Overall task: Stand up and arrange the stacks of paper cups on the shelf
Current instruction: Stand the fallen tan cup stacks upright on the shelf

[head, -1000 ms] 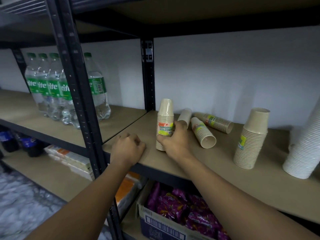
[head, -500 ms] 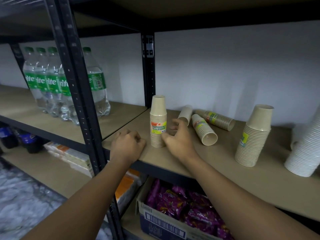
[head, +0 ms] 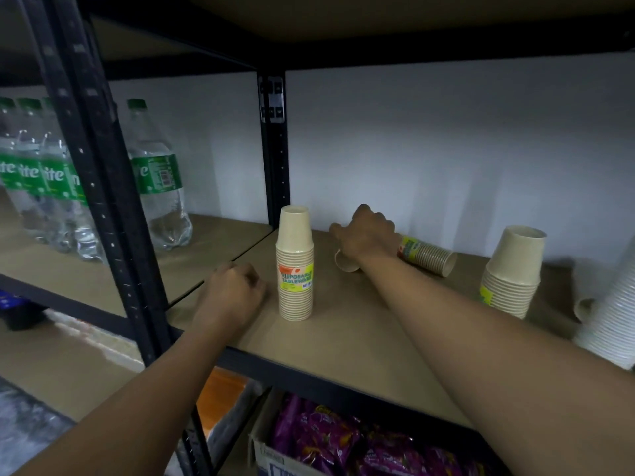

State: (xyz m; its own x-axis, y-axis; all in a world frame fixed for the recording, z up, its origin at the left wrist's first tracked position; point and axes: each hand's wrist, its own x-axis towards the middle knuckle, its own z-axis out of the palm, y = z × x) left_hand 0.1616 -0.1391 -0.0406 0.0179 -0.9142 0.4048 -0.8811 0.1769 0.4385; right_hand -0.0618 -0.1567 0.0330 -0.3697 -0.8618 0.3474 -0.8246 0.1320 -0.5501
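Hands apart on the shelf (head: 343,348): right hand (head: 366,235) stretched deep toward the back wall, fingers curled down over a lying stack (head: 346,262), open mouth showing just under the wrist. Impossible to tell whether already gripped or only covered. Left hand (head: 233,297) curled into a fist near the front edge, resting on the board, holding nothing.

Likely step: taking hold of the fallen stack to stand it up. Best done by wrapping round the middle rather than the end cup, to keep the nested cups from sliding apart. Then turn the mouth down and plant it flat on the board. Worth keeping the forearm high, clear of the upright stack (head: 295,266) standing between the two hands, just beside the left fist.

Further out: second lying stack (head: 429,256) just to the right of the right hand, mouth pointing right, apparently touching or nearly touching the knuckles. Another standing stack (head: 513,273) well apart to the right, then white cups (head: 608,317) at the picture's edge. Bottles (head: 158,180) in the neighbouring bay to the left; box of purple packets (head: 343,444) on the level below.
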